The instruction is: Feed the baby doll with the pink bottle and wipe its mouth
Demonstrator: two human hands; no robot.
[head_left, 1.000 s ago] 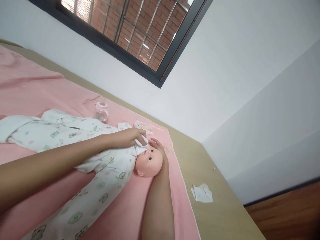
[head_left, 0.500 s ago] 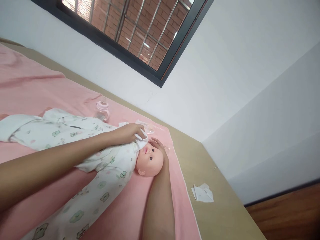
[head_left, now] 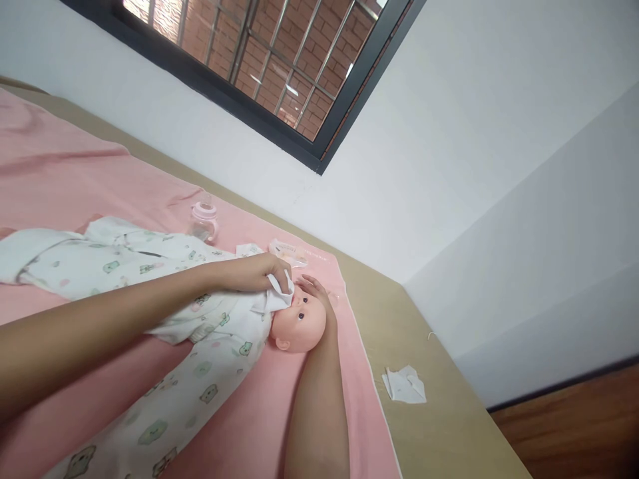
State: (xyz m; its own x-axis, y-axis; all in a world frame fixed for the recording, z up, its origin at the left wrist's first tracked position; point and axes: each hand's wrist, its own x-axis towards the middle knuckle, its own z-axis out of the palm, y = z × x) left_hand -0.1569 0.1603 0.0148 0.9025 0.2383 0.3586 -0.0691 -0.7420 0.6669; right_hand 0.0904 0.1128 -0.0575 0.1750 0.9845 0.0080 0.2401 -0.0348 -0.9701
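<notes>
A baby doll (head_left: pixel 302 324) in a white bear-print sleepsuit (head_left: pixel 210 359) lies on a pink blanket (head_left: pixel 74 179). My left hand (head_left: pixel 259 271) is closed on a small white cloth (head_left: pixel 276 291) and presses it against the doll's mouth and cheek. My right hand (head_left: pixel 315 293) rests on top of the doll's head with its fingers spread flat, steadying it.
A pink baby bottle (head_left: pixel 204 219) stands on the blanket behind the doll, with small white packets (head_left: pixel 287 251) beside it. Crumpled white tissues (head_left: pixel 404 384) lie on the tan mattress (head_left: pixel 429 412) at the right. A white wall and barred window are behind.
My left hand has shifted the cloth slightly across the doll's face, down toward the mouth. The right hand stays on the head.
</notes>
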